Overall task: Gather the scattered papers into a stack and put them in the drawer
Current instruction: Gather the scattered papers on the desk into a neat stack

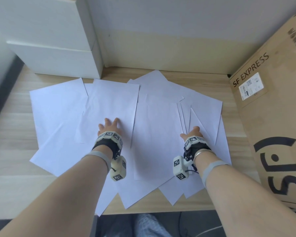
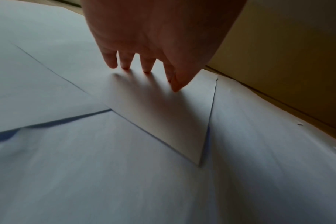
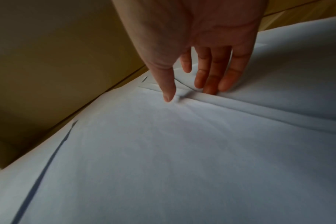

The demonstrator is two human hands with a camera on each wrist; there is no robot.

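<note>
Several white paper sheets lie fanned and overlapping across the wooden desk. My left hand rests flat on a sheet left of centre, and its fingertips press the paper with straight fingers. On the right-hand sheets sits my right hand, whose fingers and thumb touch a ridge where sheets overlap. Neither hand grips a sheet. No drawer shows in any view.
A large SF EXPRESS cardboard box stands along the desk's right side. White boxes are stacked at the back left against the wall. The desk's front edge runs just below the lowest sheet corners, above my lap.
</note>
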